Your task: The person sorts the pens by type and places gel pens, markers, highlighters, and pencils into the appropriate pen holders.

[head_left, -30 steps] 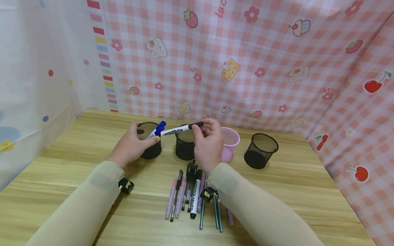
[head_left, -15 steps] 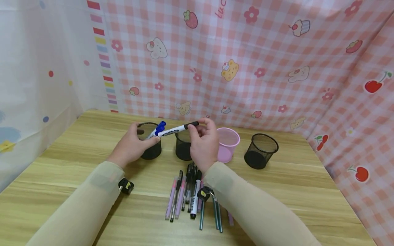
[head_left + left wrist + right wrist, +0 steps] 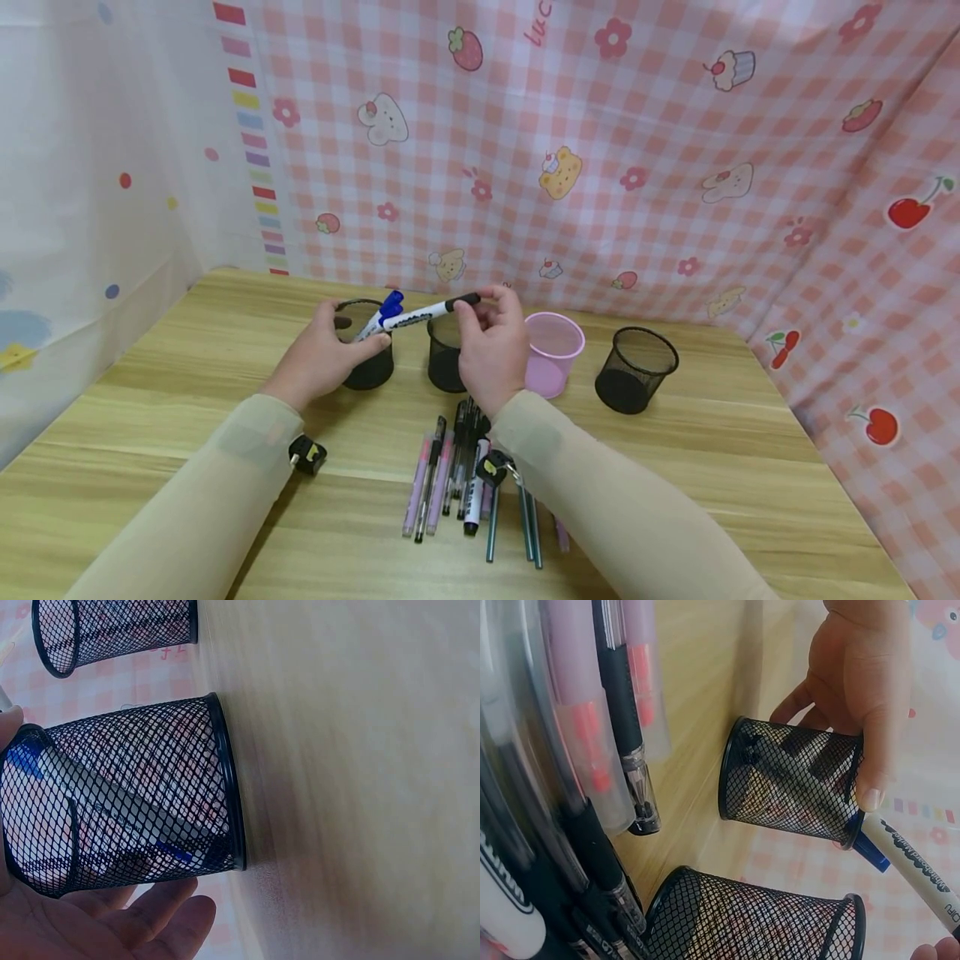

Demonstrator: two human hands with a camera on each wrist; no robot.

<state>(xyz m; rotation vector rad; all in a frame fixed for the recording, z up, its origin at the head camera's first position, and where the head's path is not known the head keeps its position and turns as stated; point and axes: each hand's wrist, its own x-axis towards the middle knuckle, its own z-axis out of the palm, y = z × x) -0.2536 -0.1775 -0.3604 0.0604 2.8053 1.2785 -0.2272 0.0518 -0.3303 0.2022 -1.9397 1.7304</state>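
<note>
Left hand (image 3: pixel 318 358): I read it as wrapped around the leftmost mesh cup (image 3: pixel 367 371), thumb along the near rim, fingers on the far side. Cup stands upright on the table (image 3: pixel 172 450). A blue-capped marker (image 3: pixel 392 304) leans inside it, cap above the rim.

Right hand (image 3: pixel 495 346): thumb and finger clamped on the black cap of a white marker (image 3: pixel 420 317). Marker is in the air, nearly level, cap to the right, white end at the leftmost cup's rim, close by the left thumb and the blue cap. I cannot tell whether that end touches either.

To the right, apart: a second black mesh cup (image 3: pixel 446 367), pink cup (image 3: pixel 553 367), far-right mesh cup (image 3: pixel 636 379). Pens (image 3: pixel 438 475) lie nearer, partly under the right sleeve (image 3: pixel 600 500).

Risks, my judgement:
- Held by one end, the white marker could pivot; a knock against the rim or the blue cap would cause it.
- A pull along its length could slip the cap off.
- The left thumb crowds the opening and could deflect the white end.
- A sideways push with a loosened left hold could tip the cup.
- A low right forearm could scatter the pens.
</note>
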